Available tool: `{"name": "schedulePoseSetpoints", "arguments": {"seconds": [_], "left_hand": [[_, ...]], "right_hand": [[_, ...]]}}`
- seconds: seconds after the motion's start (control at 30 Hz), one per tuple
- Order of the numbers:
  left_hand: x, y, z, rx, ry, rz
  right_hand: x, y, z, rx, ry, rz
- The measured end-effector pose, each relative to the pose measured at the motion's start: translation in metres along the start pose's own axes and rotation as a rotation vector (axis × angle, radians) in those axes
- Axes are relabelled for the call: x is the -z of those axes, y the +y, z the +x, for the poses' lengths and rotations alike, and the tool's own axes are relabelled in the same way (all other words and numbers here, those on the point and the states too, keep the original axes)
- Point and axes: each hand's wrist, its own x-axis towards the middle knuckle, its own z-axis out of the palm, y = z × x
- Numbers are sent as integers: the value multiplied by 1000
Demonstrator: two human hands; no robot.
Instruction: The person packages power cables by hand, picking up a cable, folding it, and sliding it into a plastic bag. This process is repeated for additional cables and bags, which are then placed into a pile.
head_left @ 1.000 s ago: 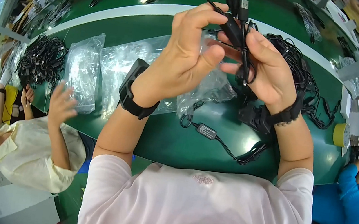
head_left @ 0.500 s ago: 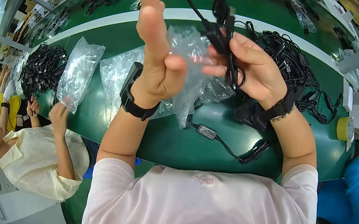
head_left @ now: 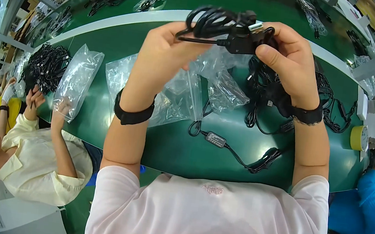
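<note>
Both hands hold up a coiled black cable (head_left: 214,23) with a metal USB plug and a small black box on it. My right hand (head_left: 287,59) grips the box and plug end, thumb on the near side. At the coil's left end my left hand (head_left: 165,52) closes on the loops, its fingers partly hidden behind them. Below the hands lie clear plastic bags (head_left: 175,101) on the green table (head_left: 178,149). A black cable with a small inline box (head_left: 215,139) rests on the table nearer to me.
A heap of black cables (head_left: 326,90) lies right of my right hand, another heap (head_left: 47,68) at the left. A yellow tape roll (head_left: 359,137) stands at the right edge. A co-worker in a cream shirt (head_left: 44,159) at the left handles a clear bag (head_left: 79,79).
My left hand has gone from open and raised to holding the cable's coil. The cable has turned from hanging upright to lying sideways between both hands.
</note>
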Motion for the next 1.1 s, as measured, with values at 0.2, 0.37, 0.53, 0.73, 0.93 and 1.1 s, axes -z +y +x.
{"name": "schedulePoseSetpoints", "arguments": {"seconds": [0.2,0.37,0.53,0.73,0.93,1.1], "left_hand": [[-4,-7,4,-214,336,206],[0,-6,1,-661,638,764],[-3,-3,-3,-346,511,311],[3,7,-5,-209,363,48],[15,12,-5,-114,296,-109],[11,12,-10,-91,277,85]], "right_hand": [[5,5,5,84,215,-115],[-18,-23,-8,152,211,-305],[-27,-20,-11,171,313,-767],[-24,-14,-7,574,291,-1088],[-15,-11,-5,702,243,-1228],[-17,-9,-6,795,124,-1272]]}}
